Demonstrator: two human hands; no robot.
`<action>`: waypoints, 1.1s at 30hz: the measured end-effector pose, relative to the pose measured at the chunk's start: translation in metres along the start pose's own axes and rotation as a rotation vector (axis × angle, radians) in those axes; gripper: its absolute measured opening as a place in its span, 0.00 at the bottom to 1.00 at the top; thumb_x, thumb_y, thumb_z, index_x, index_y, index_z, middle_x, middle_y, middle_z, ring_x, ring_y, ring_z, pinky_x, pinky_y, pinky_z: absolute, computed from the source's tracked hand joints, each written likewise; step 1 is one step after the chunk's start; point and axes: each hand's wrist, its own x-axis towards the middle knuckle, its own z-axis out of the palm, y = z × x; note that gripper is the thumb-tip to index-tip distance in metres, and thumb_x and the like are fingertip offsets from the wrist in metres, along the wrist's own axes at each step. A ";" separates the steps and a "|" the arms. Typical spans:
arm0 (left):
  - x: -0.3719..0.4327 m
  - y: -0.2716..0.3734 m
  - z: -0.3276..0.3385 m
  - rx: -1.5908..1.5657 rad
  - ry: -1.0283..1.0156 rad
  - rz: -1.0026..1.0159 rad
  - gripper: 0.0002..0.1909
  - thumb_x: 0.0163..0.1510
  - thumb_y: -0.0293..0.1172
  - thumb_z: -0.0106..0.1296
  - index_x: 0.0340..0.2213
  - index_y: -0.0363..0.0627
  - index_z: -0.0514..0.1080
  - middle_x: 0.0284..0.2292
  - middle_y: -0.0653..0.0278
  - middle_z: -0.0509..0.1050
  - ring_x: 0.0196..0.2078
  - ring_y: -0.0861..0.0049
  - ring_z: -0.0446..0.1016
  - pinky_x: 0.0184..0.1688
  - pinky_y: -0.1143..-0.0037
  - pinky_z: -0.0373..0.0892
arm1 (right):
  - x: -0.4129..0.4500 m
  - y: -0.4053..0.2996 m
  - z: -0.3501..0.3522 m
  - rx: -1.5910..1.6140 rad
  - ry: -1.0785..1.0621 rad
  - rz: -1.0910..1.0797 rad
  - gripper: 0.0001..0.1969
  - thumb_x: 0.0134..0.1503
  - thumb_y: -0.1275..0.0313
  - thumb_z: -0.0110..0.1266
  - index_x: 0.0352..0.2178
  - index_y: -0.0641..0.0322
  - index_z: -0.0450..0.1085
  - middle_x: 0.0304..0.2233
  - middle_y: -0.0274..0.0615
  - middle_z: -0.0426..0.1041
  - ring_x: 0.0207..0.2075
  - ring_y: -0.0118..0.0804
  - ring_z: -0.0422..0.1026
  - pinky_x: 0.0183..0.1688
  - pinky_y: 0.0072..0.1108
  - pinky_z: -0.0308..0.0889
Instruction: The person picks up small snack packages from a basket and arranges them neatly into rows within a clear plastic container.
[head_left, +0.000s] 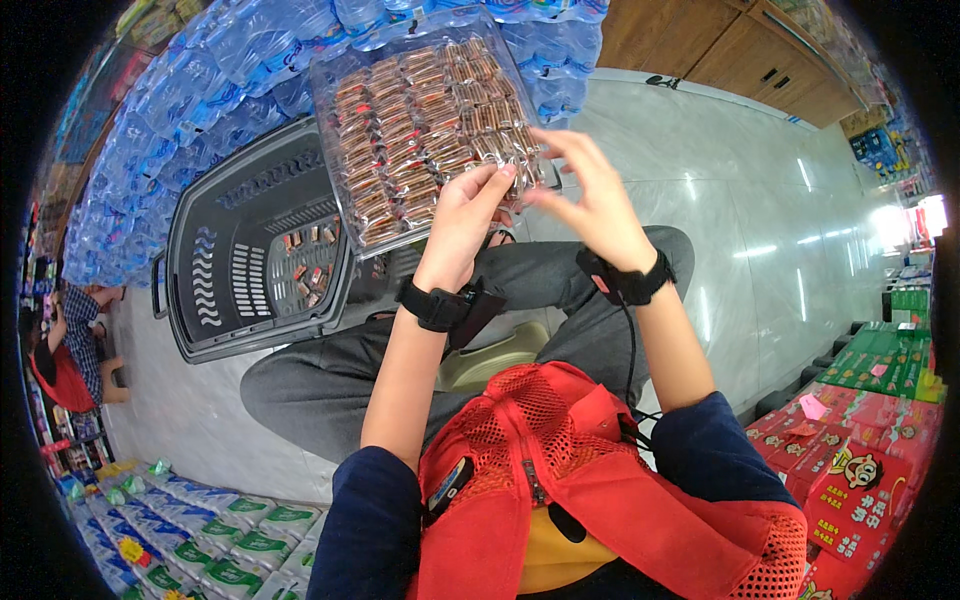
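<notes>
A clear plastic tray is packed with rows of small wrapped packets, brown with touches of red. It overlaps the right part of a dark grey plastic basket. At the tray's near right corner, my left hand pinches wrapped packets, its thumb on top and its other fingers curled below. Right beside it, my right hand has its fingers spread along the tray's right edge, with nothing visible in its grasp. Several small wrapped pieces lie on the basket floor.
Shrink-wrapped water bottles are stacked behind the basket. A pale stool shows between my legs. Wrapped packs stand at lower left, red cartons at lower right. Another person is at far left. Wooden cabinets line the back.
</notes>
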 end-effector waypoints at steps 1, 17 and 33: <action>0.000 -0.002 0.001 0.003 -0.004 -0.003 0.13 0.55 0.38 0.45 0.30 0.41 0.70 0.22 0.72 0.68 0.22 0.88 0.65 0.22 0.86 0.60 | -0.004 -0.006 0.000 0.004 -0.071 -0.137 0.29 0.44 0.67 0.59 0.48 0.63 0.60 0.39 0.45 0.67 0.41 0.41 0.67 0.42 0.26 0.63; 0.000 -0.043 0.016 1.169 0.262 0.756 0.16 0.42 0.28 0.51 0.36 0.40 0.68 0.37 0.60 0.67 0.43 0.63 0.64 0.46 0.67 0.57 | -0.014 -0.006 0.008 -0.154 0.127 0.246 0.09 0.46 0.74 0.55 0.28 0.67 0.66 0.25 0.48 0.70 0.27 0.42 0.72 0.28 0.28 0.66; 0.004 -0.084 0.008 1.412 0.391 0.924 0.22 0.42 0.27 0.48 0.43 0.45 0.65 0.44 0.66 0.67 0.50 0.75 0.62 0.52 0.71 0.53 | -0.006 -0.005 0.008 -0.410 -0.041 0.289 0.07 0.45 0.74 0.54 0.26 0.64 0.65 0.24 0.48 0.69 0.28 0.51 0.70 0.29 0.34 0.64</action>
